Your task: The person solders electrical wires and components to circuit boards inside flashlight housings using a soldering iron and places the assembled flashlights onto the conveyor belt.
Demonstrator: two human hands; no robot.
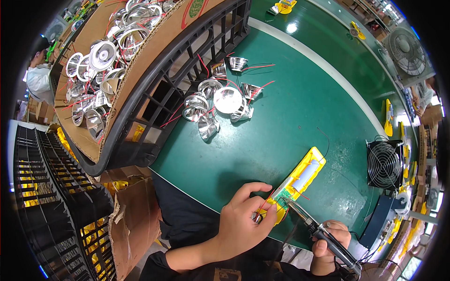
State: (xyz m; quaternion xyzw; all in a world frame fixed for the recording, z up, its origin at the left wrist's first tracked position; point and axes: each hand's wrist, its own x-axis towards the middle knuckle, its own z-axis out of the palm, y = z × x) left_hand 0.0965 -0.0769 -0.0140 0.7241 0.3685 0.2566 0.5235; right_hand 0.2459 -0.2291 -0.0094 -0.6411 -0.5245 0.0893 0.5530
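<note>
My right hand (332, 238) grips a soldering iron (338, 248) with a dark handle. The iron's metal tip meets the small green circuit board (283, 196) inside a long yellow plastic housing (316, 154). A pale blue cylindrical battery (305, 176) lies in the housing's far half. With fingers curled, my left hand (246, 222) holds the near end of that housing, and a thin red wire runs up beside its fingertips. What sits under the left palm is mostly hidden.
Silvery reflector cups (228, 99) with red wires lie on the green table (234, 157). A black crate (161, 100) holds a cardboard box of more cups. Another black crate (61, 206) stands lower left. At right are a small black fan (384, 165) and a dark blue box (382, 220).
</note>
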